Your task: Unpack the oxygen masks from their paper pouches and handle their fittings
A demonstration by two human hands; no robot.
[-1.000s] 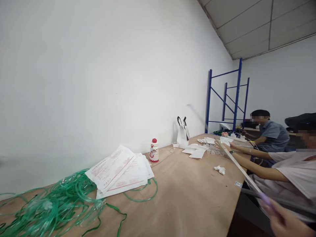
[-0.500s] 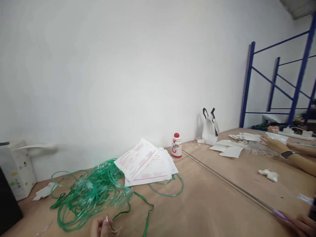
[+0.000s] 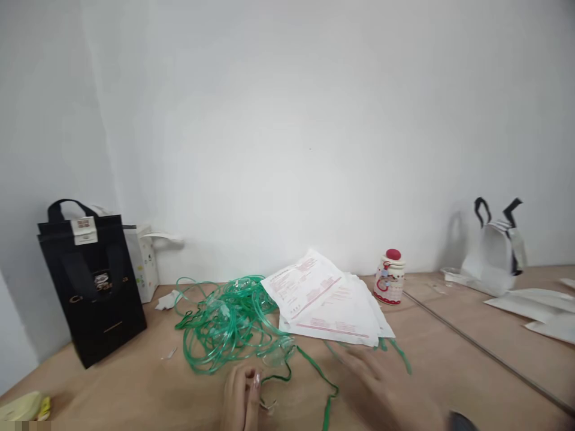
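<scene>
My left hand [image 3: 242, 395] is at the bottom middle, fingers curled together beside a thin dark green strap. Whatever lies inside the fingers, if anything, is hidden. Motion blurs my right hand [image 3: 377, 380], which reaches low over the table just in front of the white packets; its fingers are too smeared to read. Ahead of my left hand lies a tangled pile of green clear tubing [image 3: 220, 329] with transparent plastic mask-like pieces [image 3: 278, 350]. Several white paper packets with red print [image 3: 332, 305] overlap its right side. A green elastic strap [image 3: 318, 371] trails between my hands.
A black gift bag [image 3: 99, 299] and a white box [image 3: 144, 263] stand at the left. Along the wall are a cream bottle with a red cap [image 3: 390, 281] and a white bag with black handles [image 3: 489, 257]. White packets [image 3: 534, 305] lie right; a metal strip [image 3: 485, 353] crosses the brown tabletop [image 3: 179, 395].
The view has swung left, bringing in the black bag. My right hand has moved left from the purple piece by the metal strip to the packets. My left hand stays curled by the strap.
</scene>
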